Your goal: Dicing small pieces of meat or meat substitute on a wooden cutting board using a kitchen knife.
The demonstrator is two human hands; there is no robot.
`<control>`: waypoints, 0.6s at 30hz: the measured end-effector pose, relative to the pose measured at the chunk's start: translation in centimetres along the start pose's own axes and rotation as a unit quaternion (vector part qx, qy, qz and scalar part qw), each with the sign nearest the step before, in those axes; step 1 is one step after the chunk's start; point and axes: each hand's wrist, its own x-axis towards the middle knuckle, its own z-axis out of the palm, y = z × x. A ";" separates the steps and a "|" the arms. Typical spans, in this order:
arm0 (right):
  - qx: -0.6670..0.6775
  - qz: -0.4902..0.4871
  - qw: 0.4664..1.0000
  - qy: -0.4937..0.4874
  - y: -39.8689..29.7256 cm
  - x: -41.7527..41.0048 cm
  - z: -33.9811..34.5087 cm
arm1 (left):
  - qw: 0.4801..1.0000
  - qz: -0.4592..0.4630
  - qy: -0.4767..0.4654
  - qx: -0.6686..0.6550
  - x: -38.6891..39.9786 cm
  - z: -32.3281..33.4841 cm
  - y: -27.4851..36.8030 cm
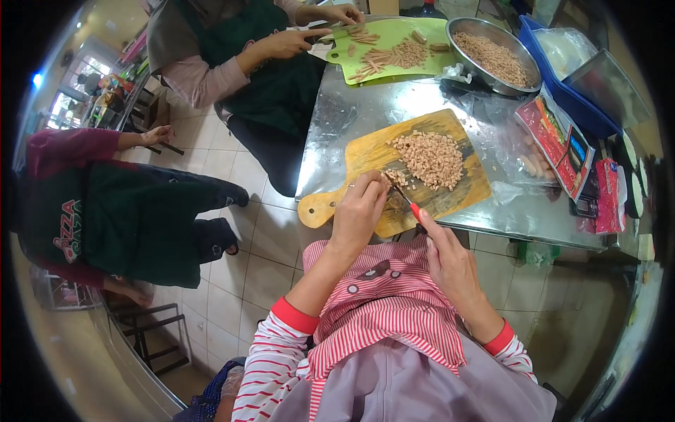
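Observation:
My right hand (448, 250) grips a knife with a red handle (414, 212). Its dark blade (399, 191) is angled across the wooden cutting board (364, 150), close by the fingertips of my left hand (364, 203). Those fingers are curled down over sausage pieces (391, 175) at the board's near left part, and they hide most of what they hold. Beyond the blade, a heap of diced sausage (432, 158) is spread on the board. The board's handle (314, 209) points left, over the table edge.
Across the metal table (337, 121), a person's hands (287, 43) work at a green cutting board (379, 31) with cut sausage. A steel bowl (488, 55) of diced sausage, a blue tray (559, 79) and red packets (559, 142) stand right. Another person (132, 221) stands left.

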 end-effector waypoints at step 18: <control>-0.004 0.007 1.000 -0.020 0.2 -0.6 0.0 | 0.998 -0.054 0.002 -0.037 -0.3 -0.5 0.6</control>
